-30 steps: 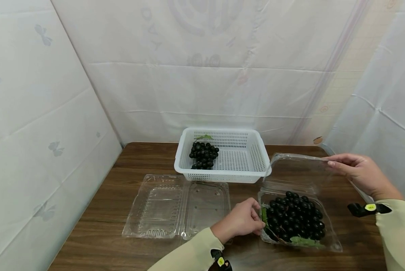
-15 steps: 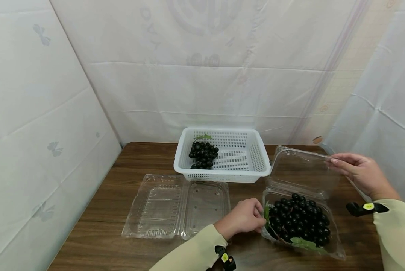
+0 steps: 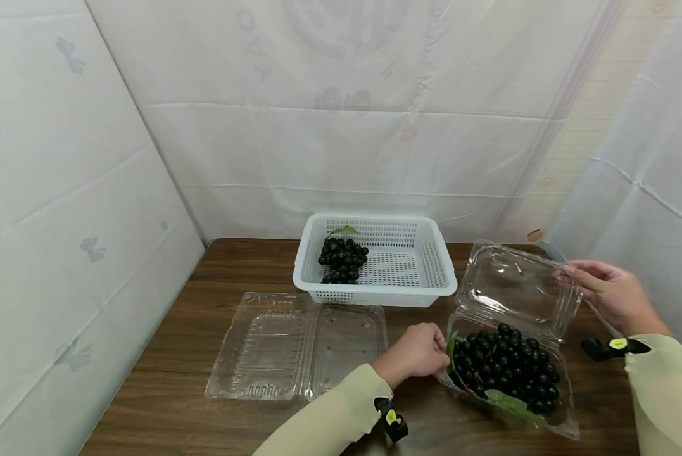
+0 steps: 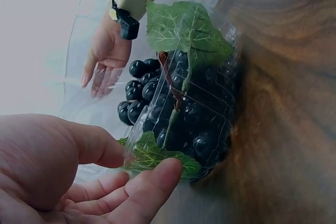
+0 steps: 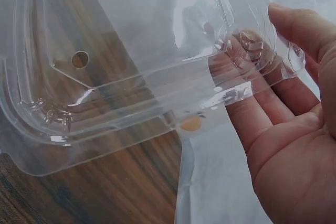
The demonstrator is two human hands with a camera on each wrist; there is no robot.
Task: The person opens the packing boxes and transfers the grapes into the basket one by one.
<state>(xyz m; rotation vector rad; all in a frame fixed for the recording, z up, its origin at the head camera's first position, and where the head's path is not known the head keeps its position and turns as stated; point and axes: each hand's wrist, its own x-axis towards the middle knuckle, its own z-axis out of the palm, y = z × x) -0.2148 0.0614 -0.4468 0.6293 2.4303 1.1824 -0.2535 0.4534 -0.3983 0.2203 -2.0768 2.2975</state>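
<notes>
A clear plastic clamshell box point(image 3: 568, 411) at the front right holds a bunch of dark grapes point(image 3: 503, 367) with green leaves point(image 4: 189, 32). Its lid point(image 3: 511, 285) is raised, tilted back behind the fruit. My left hand point(image 3: 417, 353) pinches the box's left rim between thumb and fingers, close by a small leaf point(image 4: 152, 153). Higher up on the right, my right hand point(image 3: 614, 294) grips the lid's edge, thumb on one side and fingers point(image 5: 249, 119) behind the plastic.
A white slotted basket point(image 3: 409, 272) with a smaller bunch of dark grapes point(image 3: 343, 259) stands at the back. Left of my left hand lies a second clear clamshell point(image 3: 272, 354), unfolded flat on the wooden table point(image 3: 164, 386). White sheeting point(image 3: 318, 145) hangs behind and at both sides.
The lid has swung up and shows more of its face. The box has shifted slightly right and turned a little, both hands moving right with it.
</notes>
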